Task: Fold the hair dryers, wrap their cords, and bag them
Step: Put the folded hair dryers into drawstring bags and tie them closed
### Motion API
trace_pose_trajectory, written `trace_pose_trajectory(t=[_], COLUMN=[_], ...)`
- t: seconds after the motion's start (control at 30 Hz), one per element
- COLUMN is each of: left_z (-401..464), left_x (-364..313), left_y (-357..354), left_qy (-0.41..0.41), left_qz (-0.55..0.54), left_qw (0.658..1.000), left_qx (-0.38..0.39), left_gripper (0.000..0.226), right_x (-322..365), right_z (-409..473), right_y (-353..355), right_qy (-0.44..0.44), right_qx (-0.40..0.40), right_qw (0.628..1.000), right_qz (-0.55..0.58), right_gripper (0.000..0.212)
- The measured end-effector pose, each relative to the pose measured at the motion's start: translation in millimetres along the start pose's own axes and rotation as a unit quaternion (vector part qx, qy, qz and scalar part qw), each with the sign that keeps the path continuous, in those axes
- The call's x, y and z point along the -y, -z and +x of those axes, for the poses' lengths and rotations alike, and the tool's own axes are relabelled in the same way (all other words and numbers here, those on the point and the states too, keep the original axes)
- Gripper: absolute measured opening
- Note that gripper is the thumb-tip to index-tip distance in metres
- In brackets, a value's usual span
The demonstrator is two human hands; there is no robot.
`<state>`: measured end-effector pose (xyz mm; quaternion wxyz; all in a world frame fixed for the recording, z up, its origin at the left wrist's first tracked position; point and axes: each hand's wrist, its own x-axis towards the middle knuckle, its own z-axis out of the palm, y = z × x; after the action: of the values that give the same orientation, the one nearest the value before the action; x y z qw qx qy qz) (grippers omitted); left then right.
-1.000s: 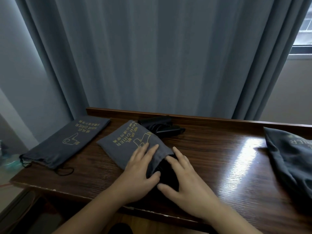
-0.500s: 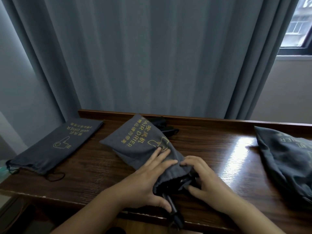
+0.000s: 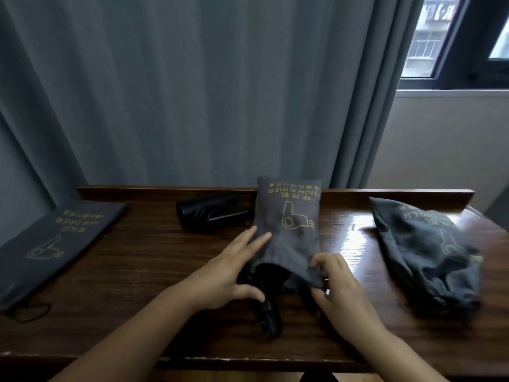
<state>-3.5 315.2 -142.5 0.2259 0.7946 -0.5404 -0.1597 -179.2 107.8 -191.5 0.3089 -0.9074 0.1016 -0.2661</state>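
- The dark grey drawstring cloth bag with yellow "HAIR DRIER" print [image 3: 289, 224] lies at the middle of the dark brown wooden table [image 3: 143, 271], its closed end pointing to 12 o'clock and its mouth to 6 o'clock.
- A black hair dryer [image 3: 268, 304] sticks out of that mouth toward 6 o'clock; how much of it is inside is hidden.
- The left hand [image 3: 234, 271] sits at 9 o'clock of the bag mouth, fingers stretched out straight along the bag's left edge, thumb reaching toward the dryer; it grips nothing.
- The right hand [image 3: 338, 282] is at 3 o'clock of the mouth, its fingers curled and pinching the bag's hem.
- A second black folded hair dryer [image 3: 209, 215] lies at 10 o'clock of the bag, just beside it, near the table's back rail.
- A flat grey printed bag [image 3: 55, 241] lies well apart at 9 o'clock, on the table's left end.
- A bulging, filled grey printed bag [image 3: 429, 255] lies at 3 o'clock, apart from the right hand.
- Grey pleated curtains [image 3: 192, 92] hang at 12 o'clock; a dark-framed window [image 3: 454, 40] shows at 2 o'clock.
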Motion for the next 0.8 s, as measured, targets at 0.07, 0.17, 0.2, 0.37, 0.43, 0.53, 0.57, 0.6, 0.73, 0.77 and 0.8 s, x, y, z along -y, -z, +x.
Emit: trace_pose_trajectory(t=[0.07,0.17,0.2,0.37,0.43,0.53,0.57,0.6,0.73,0.77,0.8], left_z=[-6.3,-16.8,-17.9,-15.0,-14.8,-15.6,-14.8,-12.7,6.5,11.0,14.5], left_x=[5.0,5.0,3.6,-1.8,-1.1,1.7,2.7,3.6,0.1,-2.3,-2.3], left_y=[-6.5,-19.9,-24.6,-34.9,-37.0,-37.8,-36.7,-36.2,-38.2,-36.4,-34.3], left_qy=[0.037,0.057,0.065,0.085,0.088,0.096,0.098,0.100,0.130,0.137,0.137], left_qz=[-0.053,-0.086,-0.078,-0.090,-0.106,-0.133,-0.151,-0.161,-0.088,-0.063,-0.040], left_qw=[0.998,0.994,0.995,0.991,0.987,0.983,0.980,0.976,0.962,0.958,0.954], left_qx=[-0.016,0.021,0.025,-0.058,-0.086,-0.083,-0.088,-0.104,-0.224,-0.245,-0.262], left_gripper=[0.106,0.124,0.129,0.130,0.131,0.134,0.133,0.127,0.080,0.070,0.061], right_x=[-3.3,-6.0,-6.3,-8.4,-8.3,-10.7,-12.5,-13.9,-8.9,-3.1,4.1], right_z=[5.1,11.0,13.0,27.8,30.4,29.6,29.3,29.7,28.3,25.1,20.8], right_y=[-5.0,-13.4,-15.5,-16.6,-16.1,-16.4,-16.1,-15.8,-16.4,-15.5,-13.9], right_qy=[-0.012,-0.021,-0.023,-0.056,-0.061,-0.052,-0.051,-0.054,-0.046,-0.035,-0.022], right_qx=[-0.021,-0.024,-0.021,0.000,0.005,-0.003,-0.005,-0.006,0.000,-0.001,0.000], right_qw=[1.000,0.999,0.999,0.997,0.996,0.996,0.996,0.995,0.995,0.996,0.996], right_qz=[0.011,0.033,0.038,0.055,0.061,0.069,0.075,0.082,0.086,0.087,0.082], right_gripper=[0.062,0.067,0.067,0.055,0.057,0.061,0.063,0.066,0.067,0.064,0.061])
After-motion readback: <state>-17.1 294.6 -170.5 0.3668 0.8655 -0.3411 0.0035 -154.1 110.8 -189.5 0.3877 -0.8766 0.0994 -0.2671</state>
